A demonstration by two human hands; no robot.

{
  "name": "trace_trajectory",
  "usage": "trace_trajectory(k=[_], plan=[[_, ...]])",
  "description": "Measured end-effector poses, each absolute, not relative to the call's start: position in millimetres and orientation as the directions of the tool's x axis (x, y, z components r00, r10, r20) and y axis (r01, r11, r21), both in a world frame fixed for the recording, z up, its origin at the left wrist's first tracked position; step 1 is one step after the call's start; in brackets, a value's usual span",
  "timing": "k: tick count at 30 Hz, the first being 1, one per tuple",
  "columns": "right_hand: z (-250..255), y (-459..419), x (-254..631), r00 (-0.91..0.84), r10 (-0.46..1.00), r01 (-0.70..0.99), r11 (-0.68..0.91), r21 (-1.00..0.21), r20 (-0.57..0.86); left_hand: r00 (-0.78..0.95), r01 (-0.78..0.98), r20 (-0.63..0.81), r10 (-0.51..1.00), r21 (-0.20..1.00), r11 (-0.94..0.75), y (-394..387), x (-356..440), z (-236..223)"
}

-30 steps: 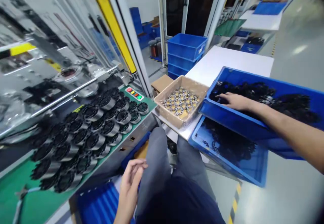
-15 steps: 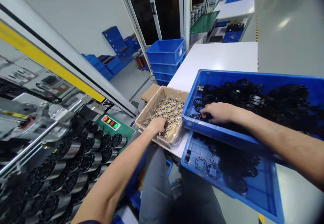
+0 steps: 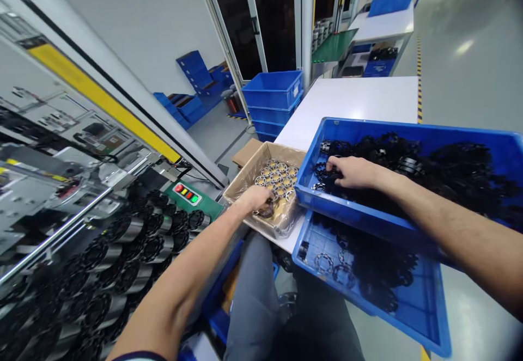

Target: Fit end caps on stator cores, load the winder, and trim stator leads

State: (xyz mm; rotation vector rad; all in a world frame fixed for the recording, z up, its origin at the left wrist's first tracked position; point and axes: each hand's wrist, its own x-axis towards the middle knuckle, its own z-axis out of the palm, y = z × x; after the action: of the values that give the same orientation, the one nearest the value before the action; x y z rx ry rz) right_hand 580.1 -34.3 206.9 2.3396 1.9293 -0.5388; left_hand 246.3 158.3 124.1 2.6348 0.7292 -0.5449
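Note:
My left hand point(image 3: 258, 200) reaches into the front of a plastic-lined cardboard box point(image 3: 236, 188), its fingers curled round a metal ring that they partly cover. Rows of thin silvery metal rings point(image 3: 276, 176) lie on the box's brown bottom layer. Inside the large blue bin point(image 3: 392, 216), near its left end, my right hand point(image 3: 354, 172) has its thumb and fingers closed on a black notched ring, mostly hidden beneath them. Many more black rings point(image 3: 378, 146) are heaped around and beyond that hand.
Below the large bin, a second blue bin point(image 3: 429, 317) holds scattered black rings. Rows of metal cylinders with black ends point(image 3: 134, 276) stand at left, beside a button panel point(image 3: 187, 194). Stacked blue crates point(image 3: 273, 91) stand beyond the box, beside the white table point(image 3: 368, 97).
Loose rings at the box's near end are gone from its floor, where bare brown shows beside my left hand. My right hand has shifted slightly among the black rings. The view has tilted slightly.

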Motion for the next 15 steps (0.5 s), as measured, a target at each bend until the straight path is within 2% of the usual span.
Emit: trace_trajectory(k=[4,6,8,11,15], plan=[[215,-34,590,0.221,0.945,0.942,-0.27,-0.196,-0.239,0.776,0.552,-0.106,0.622,0.591,-0.588,151,219,166],[222,-36,592,0.241,0.956,0.931,-0.276,-0.238,-0.169,0.69,0.429,0.017,0.724,0.795,-0.428,132,207,184],[231,-40,592,0.256,0.964,0.918,-0.267,-0.294,-0.076,0.625,0.24,0.044,0.779,0.939,-0.246,101,195,200],[252,-51,588,0.272,0.956,0.897,-0.21,-0.389,0.11,0.617,-0.025,-0.004,0.787,0.999,0.024,44,171,218],[282,-77,559,0.27,0.875,0.867,-0.04,-0.497,0.401,0.599,-0.218,-0.089,0.796,0.938,0.269,-31,135,217]])
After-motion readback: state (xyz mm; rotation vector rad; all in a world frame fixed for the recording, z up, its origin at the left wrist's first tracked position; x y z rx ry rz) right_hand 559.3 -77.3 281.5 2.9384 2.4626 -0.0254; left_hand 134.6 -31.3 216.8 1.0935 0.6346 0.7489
